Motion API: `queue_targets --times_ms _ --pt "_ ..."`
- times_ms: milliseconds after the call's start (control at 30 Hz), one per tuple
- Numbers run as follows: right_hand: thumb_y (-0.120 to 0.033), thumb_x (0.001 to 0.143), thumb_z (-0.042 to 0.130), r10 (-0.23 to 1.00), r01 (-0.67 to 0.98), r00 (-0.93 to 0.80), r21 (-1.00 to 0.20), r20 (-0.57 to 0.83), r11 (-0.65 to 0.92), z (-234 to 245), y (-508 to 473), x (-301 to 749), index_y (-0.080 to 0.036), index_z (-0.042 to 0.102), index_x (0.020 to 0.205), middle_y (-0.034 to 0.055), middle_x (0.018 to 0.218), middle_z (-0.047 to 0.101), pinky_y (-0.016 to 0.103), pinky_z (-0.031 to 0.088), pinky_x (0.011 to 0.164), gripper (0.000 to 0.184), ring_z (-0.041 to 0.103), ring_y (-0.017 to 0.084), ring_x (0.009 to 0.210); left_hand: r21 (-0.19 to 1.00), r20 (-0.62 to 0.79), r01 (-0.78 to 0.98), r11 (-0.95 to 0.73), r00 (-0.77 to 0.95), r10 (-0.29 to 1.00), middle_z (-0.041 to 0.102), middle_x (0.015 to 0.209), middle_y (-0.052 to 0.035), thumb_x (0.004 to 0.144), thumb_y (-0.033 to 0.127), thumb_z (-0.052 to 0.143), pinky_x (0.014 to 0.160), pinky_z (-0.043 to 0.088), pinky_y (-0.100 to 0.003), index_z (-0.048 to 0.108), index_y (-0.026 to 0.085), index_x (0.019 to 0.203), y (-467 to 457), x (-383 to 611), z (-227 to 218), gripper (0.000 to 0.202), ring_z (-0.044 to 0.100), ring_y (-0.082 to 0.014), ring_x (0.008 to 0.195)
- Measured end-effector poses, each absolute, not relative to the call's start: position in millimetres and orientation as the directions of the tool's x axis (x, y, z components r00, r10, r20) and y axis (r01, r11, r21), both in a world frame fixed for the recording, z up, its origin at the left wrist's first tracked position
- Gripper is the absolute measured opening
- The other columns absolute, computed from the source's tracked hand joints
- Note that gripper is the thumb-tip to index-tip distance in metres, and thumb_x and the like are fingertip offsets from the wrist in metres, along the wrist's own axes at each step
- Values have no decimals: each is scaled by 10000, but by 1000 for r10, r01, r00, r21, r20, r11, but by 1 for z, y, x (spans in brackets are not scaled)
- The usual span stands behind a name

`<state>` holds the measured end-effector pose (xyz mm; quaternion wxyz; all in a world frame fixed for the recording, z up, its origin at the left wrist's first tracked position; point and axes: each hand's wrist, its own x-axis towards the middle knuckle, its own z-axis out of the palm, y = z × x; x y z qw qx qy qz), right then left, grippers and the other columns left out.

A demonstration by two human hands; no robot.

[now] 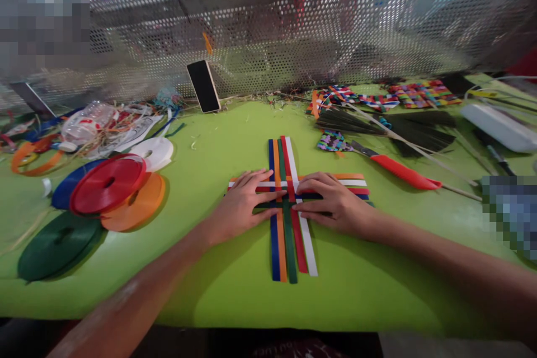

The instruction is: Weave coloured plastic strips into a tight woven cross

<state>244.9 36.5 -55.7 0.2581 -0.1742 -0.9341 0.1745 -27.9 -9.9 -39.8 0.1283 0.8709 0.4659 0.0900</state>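
Coloured strips (blue, orange, green, red, white) lie woven into a cross [289,224] on the green table [235,140]. My left hand [245,204] rests flat on the left arm of the cross, fingers stretched toward the centre. On the right arm of the cross my right hand [331,201] lies flat too, its fingertips touching the woven middle. Both hands press on the strips and grip nothing.
Ribbon rolls in red [107,183], orange, blue, green [56,246] and white lie at the left. A phone [203,85] leans on the perforated metal wall. A red-handled knife [394,169], dark sticks [403,128] and woven coloured mats [419,93] lie at the right.
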Motion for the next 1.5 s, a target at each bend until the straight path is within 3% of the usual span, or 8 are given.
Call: queue_targets --times_ms 233,600,900,1200,1500 --pt "-253 989 579 418 271 -792 -356 445 894 -58 36 242 -196 777 1060 112 1101 695 455 511 896 218 599 258 1055 252 74 812 -527 527 847 451 1549 -93 1015 430 515 1145 400 -583 687 334 1283 -9 -23 -34 333 408 -326 1439" --pt "-250 1001 553 403 266 -806 -343 434 901 -59 35 243 -205 763 1082 109 1119 702 435 505 870 229 611 256 1067 129 43 804 -581 580 813 524 1485 -168 1017 369 515 1113 416 -602 734 232 1219 -6 -14 -28 328 441 -372 1419" --pt "-264 979 587 376 233 -824 -352 424 907 -56 35 246 -219 775 1065 131 1152 673 467 500 911 211 590 272 1114 28 17 788 -615 615 789 568 1445 -148 1016 360 510 1068 473 -576 760 249 1155 0 -13 -26 307 494 -357 1377" --pt "-284 990 579 364 234 -844 -341 394 911 -52 36 246 -228 794 1029 129 1208 659 471 478 923 226 569 274 1130 13 -8 786 -618 618 786 575 1426 -182 1016 379 506 1067 472 -584 761 215 1163 1 -9 -24 337 490 -381 1376" --pt "-285 992 578 362 226 -856 -364 369 904 -54 37 247 -244 794 1037 115 1249 668 499 453 959 225 549 285 1184 8 2 796 -606 606 796 589 1418 -163 1016 397 501 1066 474 -585 762 223 1154 -1 -7 -24 343 507 -367 1362"
